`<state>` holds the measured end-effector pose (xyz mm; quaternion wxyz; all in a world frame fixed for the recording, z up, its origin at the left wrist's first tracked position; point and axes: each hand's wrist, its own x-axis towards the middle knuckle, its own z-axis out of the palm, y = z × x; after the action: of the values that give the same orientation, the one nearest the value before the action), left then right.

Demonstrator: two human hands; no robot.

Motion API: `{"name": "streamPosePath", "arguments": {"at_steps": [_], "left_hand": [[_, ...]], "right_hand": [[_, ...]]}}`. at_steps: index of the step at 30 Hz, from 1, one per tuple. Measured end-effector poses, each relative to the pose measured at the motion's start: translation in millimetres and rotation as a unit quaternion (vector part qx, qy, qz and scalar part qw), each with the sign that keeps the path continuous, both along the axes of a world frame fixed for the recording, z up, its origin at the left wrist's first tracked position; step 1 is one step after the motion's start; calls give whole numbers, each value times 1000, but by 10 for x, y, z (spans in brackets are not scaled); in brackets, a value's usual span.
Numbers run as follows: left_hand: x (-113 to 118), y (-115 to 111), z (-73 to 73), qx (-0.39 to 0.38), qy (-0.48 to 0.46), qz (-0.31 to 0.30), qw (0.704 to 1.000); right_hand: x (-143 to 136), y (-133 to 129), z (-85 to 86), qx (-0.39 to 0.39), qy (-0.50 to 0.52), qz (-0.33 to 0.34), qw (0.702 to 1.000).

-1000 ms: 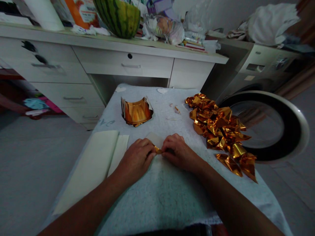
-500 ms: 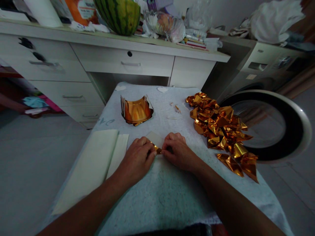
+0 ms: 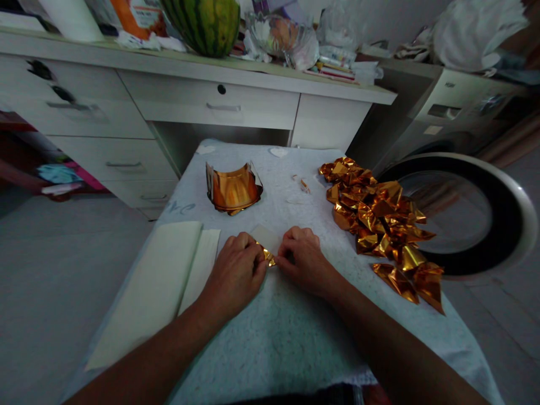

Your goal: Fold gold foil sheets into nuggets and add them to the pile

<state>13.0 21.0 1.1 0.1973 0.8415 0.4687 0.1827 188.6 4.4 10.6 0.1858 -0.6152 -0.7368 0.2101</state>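
Between my two hands lies a small piece of gold foil paper (image 3: 269, 257) on a pale sheet of paper (image 3: 265, 234). My left hand (image 3: 241, 264) pinches the foil's left end, its fingers curled down. The foil's right end is in the closed fingertips of my right hand (image 3: 300, 257). Most of the foil is hidden by the fingers. Beyond my left hand stands a curved stack of gold foil sheets (image 3: 234, 190). A heap of folded gold foil pieces (image 3: 379, 216) lies to the right of my right hand.
Folded cream paper (image 3: 145, 287) lies along the left side of the cloth-covered table (image 3: 320, 343). Small scraps (image 3: 304, 186) sit near its far middle. Behind are white drawers (image 3: 211, 104), with a watermelon (image 3: 206, 25) on the counter. An open washing machine door (image 3: 512, 216) stands at the right.
Both hands stay almost in place, still on the foil. The foil between the fingers has shifted slightly and shows more bright creases. The view has moved a little.
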Motion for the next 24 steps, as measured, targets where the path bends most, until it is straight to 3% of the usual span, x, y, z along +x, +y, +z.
{"name": "streamPosePath", "arguments": {"at_steps": [24], "left_hand": [[37, -4, -22, 46, 73, -11, 996]], "right_hand": [[-18, -2, -88, 17, -2, -21, 1000]]}}
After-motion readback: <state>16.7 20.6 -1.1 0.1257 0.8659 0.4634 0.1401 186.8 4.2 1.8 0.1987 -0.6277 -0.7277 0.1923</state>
